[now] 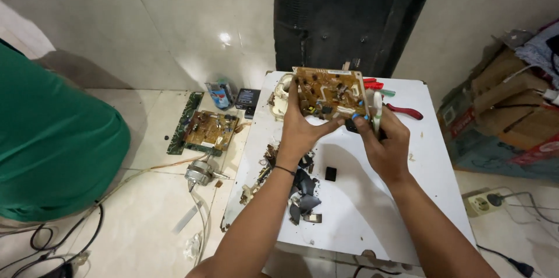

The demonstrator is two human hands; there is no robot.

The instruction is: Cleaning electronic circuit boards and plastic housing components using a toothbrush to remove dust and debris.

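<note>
From my head view, my left hand (300, 132) and right hand (384, 147) both have fingers clamped on the brown circuit board (330, 93), held above the white table's (419, 156) far edge; I'd best grip only its edges.

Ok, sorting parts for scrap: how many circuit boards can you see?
2, maybe 3. One circuit board held up in both hands, left hand and right hand; one brown board on the floor, overlapping a green strip that may be another.

A blue packet (219, 94) and a small black box (248, 98) are sitting on the floor by the wall; brown cardboard boxes (505, 103) are piling up at right.
</note>
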